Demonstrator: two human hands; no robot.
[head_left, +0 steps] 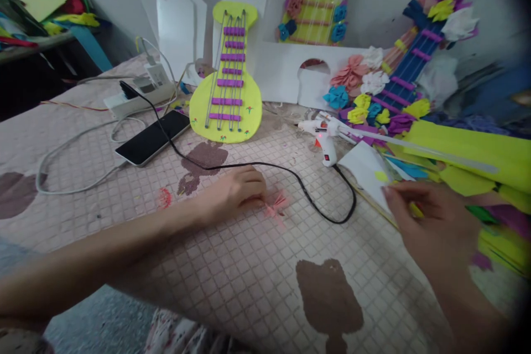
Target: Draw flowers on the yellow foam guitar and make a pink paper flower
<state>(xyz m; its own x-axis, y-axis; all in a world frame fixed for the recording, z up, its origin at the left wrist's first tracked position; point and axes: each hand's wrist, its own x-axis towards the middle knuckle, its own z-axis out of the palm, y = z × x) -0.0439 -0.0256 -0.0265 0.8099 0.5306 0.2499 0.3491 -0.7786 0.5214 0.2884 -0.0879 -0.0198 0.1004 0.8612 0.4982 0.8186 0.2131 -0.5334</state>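
The bare right hand (440,227) is hovering near-pinched and the bare left hand (243,191) is curling against a small pink pleated paper-looking bow (276,206) on the checked desk (232,271) (whether either grips, I can't tell), likely light, crushable, best held mid-fold.

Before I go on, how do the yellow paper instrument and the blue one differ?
The yellow instrument stands nearly upright; the blue instrument slants, its top toward the picture's right. The yellow one bears small flat flower marks; the blue one is crowded with bulky, multicoloured paper flowers.

Both carry purple crossbars.
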